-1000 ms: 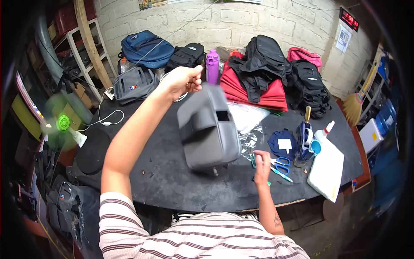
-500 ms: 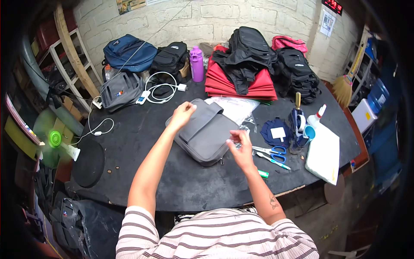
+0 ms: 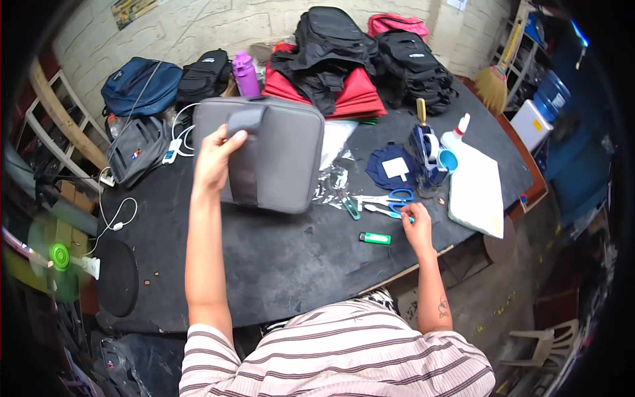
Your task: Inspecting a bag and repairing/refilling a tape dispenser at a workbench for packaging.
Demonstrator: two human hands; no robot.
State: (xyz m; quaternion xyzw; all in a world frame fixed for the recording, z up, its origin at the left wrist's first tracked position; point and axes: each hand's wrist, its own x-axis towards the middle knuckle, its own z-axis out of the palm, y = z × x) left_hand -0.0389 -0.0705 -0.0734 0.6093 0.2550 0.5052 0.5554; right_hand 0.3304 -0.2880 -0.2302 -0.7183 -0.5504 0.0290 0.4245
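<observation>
My left hand (image 3: 215,159) is closed on the dark band across the front of a grey rectangular zip bag (image 3: 288,152). The bag is tipped up and lifted, with its front toward me. Near the table's right front, my right hand (image 3: 418,228) has its fingers pinched on the teal handle of a toothbrush (image 3: 380,210), whose white end points left on the tabletop. Just beyond it lie blue-handled scissors (image 3: 399,196). Green thread snips (image 3: 351,209) lie to the left, and a green and black lighter (image 3: 375,238) is nearer me.
Black and red folded material (image 3: 357,99) is stacked at the back, beside black backpacks (image 3: 413,73) and a purple bottle (image 3: 245,76). A tape dispenser (image 3: 426,145), navy cloth piece (image 3: 387,165) and white padded pack (image 3: 477,192) occupy the right. A spinning fan (image 3: 59,257) stands left.
My left hand has taken hold of the grey bag and raised it from the tabletop toward the left. My right hand has moved away from the bag to the toothbrush. The view has shifted right.
</observation>
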